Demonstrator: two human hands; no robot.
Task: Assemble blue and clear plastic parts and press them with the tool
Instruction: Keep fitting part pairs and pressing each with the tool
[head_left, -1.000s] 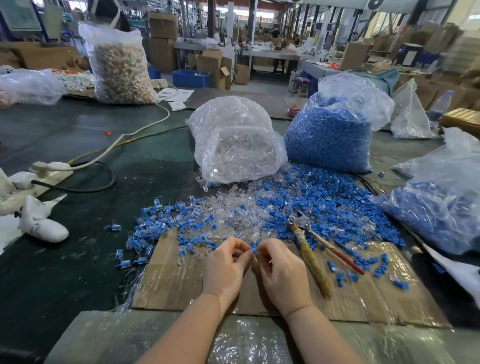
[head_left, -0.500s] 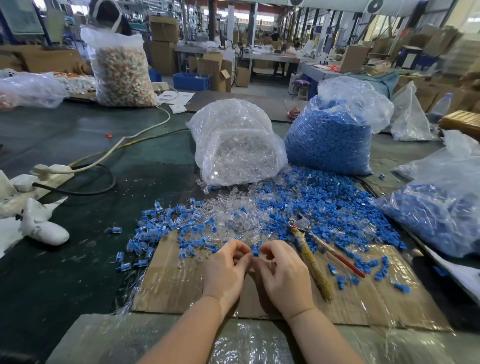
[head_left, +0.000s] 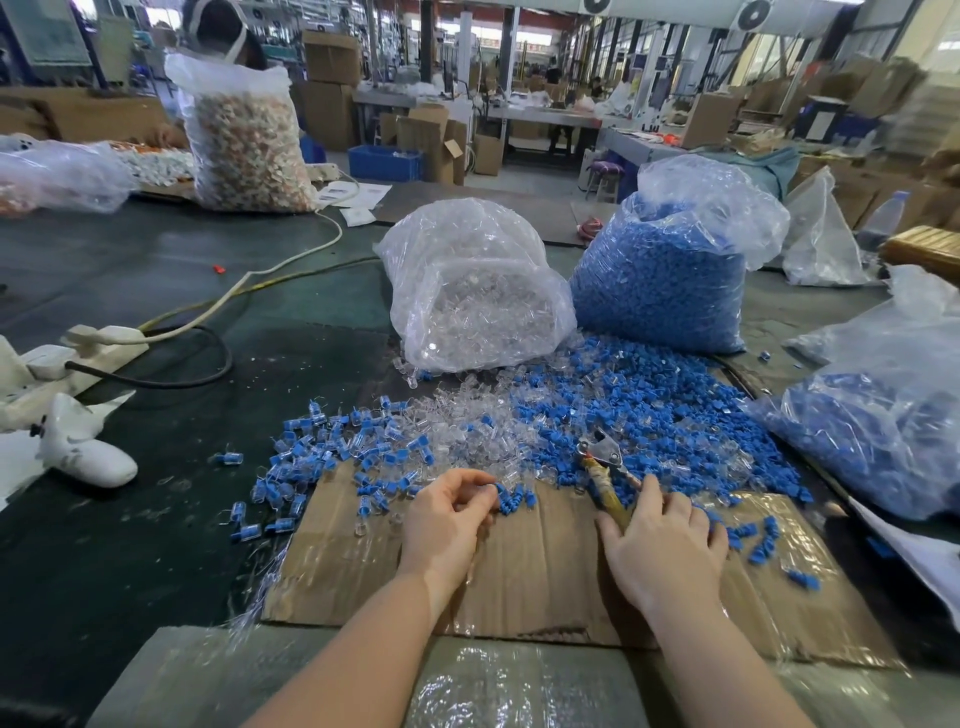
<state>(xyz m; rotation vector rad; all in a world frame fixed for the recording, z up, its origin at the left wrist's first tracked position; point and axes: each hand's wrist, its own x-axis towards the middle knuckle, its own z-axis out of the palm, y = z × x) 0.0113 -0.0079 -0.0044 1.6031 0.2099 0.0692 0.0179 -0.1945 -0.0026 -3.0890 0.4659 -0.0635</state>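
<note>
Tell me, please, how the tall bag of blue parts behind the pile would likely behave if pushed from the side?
The bag of blue parts looks packed full, so probably heavy and slow to slide. Its thin plastic would likely dent and sag. Its top looks open, so tipping it might spill more parts.

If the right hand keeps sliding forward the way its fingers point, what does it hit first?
The right hand already lies over the pliers' wrapped handle; straight on, it would probably meet the loose blue parts beyond, though depth is unclear.

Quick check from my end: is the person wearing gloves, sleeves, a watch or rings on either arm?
No. Both the left hand and the right hand are bare, with no gloves, rings or watch visible. Both forearms are uncovered to the frame's lower edge; no sleeve shows.
</note>
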